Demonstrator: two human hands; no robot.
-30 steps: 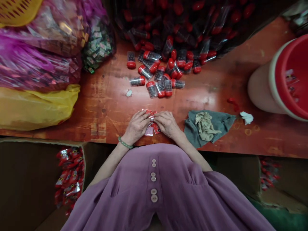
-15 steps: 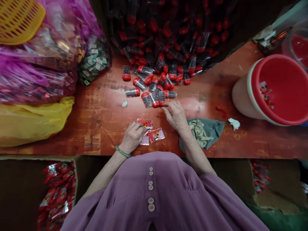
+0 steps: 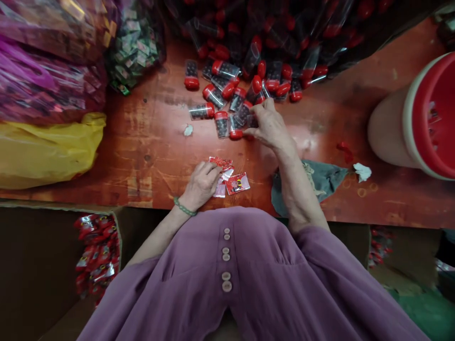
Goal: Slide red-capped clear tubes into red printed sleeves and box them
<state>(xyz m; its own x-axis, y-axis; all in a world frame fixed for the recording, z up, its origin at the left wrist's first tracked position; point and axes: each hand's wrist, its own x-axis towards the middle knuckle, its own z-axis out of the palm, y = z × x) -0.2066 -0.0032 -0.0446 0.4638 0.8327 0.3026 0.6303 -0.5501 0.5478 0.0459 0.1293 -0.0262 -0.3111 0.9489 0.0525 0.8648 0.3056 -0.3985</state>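
Note:
My left hand (image 3: 201, 183) rests near the table's front edge, fingers closed on a small stack of red and clear packets (image 3: 221, 164). One more red packet (image 3: 238, 183) lies flat just right of that hand. My right hand (image 3: 269, 124) is stretched forward to a loose cluster of clear vials with red caps (image 3: 227, 97), fingertips pinching one vial at the cluster's near edge. A much bigger heap of the same vials (image 3: 280, 33) fills a dark bag at the back of the reddish table (image 3: 149, 142).
Pink bags (image 3: 42, 71), a bag of green packets (image 3: 137, 49) and a yellow bag (image 3: 46, 151) crowd the left. A red bucket (image 3: 423, 118) lies at right. A grey-green rag (image 3: 322, 182) sits by my right forearm. A box of red packets (image 3: 95, 251) is below left.
My hands, together on the packets a second ago, have parted. The right hand has reached forward to the loose vials and closed on one. The left hand stays on the packets.

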